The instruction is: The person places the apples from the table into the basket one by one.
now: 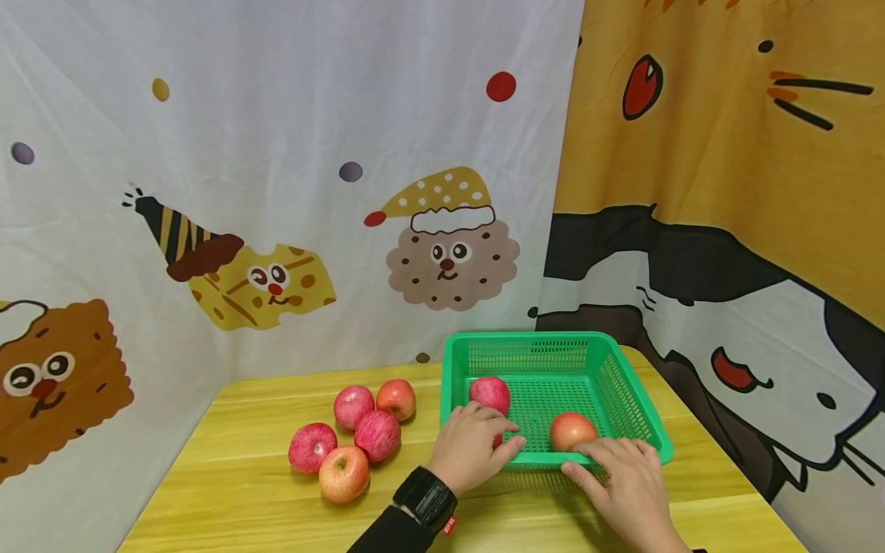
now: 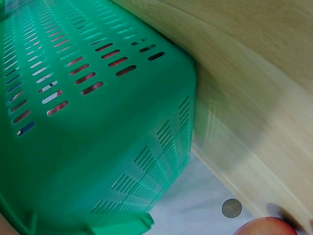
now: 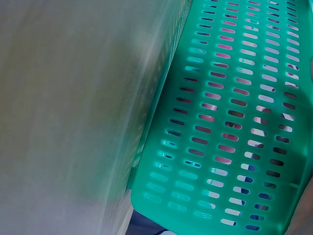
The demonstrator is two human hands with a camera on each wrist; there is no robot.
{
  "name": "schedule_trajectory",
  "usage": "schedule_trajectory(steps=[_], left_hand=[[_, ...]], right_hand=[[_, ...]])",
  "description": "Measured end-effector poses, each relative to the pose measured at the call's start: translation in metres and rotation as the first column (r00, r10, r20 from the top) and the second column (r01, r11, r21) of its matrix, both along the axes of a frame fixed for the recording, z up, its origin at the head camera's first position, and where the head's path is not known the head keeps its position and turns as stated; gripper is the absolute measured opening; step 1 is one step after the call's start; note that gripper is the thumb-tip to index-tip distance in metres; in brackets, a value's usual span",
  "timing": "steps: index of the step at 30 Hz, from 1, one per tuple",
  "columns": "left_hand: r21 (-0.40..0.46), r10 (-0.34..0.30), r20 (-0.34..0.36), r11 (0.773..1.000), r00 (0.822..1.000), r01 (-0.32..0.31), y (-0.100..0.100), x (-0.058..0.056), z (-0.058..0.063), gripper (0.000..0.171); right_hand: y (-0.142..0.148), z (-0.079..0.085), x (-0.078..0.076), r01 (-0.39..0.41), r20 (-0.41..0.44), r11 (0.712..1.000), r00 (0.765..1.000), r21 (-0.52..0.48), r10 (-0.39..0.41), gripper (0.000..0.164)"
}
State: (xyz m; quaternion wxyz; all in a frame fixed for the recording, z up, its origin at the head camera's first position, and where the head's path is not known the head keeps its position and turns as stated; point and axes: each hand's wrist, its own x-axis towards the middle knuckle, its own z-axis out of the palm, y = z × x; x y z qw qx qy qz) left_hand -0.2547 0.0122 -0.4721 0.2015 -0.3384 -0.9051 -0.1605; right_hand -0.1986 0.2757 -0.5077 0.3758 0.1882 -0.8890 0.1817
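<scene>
A green slotted plastic basket (image 1: 546,461) stands on the table, its near wall close up in both wrist views. My left hand (image 1: 470,448) reaches over its near rim at the left, thumb and fingers spread apart. Beneath those fingers a red apple (image 1: 498,441) is mostly hidden. Behind it lies a pinkish-red apple (image 1: 490,394) inside the basket. Near the right end of the rim, my right hand (image 1: 625,480) grips the edge, thumb outside and fingers over the top. An orange-red apple (image 1: 572,432) lies in the basket right at these fingertips.
Several apples (image 1: 377,435) form a loose group on the wooden table (image 1: 242,476), left of the basket. A white printed curtain (image 1: 290,138) hangs behind the table. To the right is a yellow, black and white curtain (image 1: 726,184), close to the table's edge.
</scene>
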Motion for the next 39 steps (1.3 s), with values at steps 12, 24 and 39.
schedule_trajectory(steps=[12, 24, 39], left_hand=[[0.063, 0.009, -0.019, 0.998, 1.0, -0.008, -0.003, 0.004, 0.001, 0.031], [0.183, -0.015, 0.046, 0.983, 0.999, 0.006, -0.027, 0.014, 0.0, 0.028], [0.093, 0.103, 0.094, 0.989, 0.99, -0.112, -0.073, 0.043, -0.018, 0.045]], right_hand=[[0.001, 0.0, 0.0, -0.011, 0.011, 1.0, 1.0, -0.002, 0.011, 0.034], [0.0, 0.001, -0.001, -0.013, 0.019, 1.0, 1.0, -0.002, 0.013, 0.032], [0.0, 0.002, -0.001, -0.021, 0.019, 1.0, 1.0, -0.009, 0.021, 0.032]])
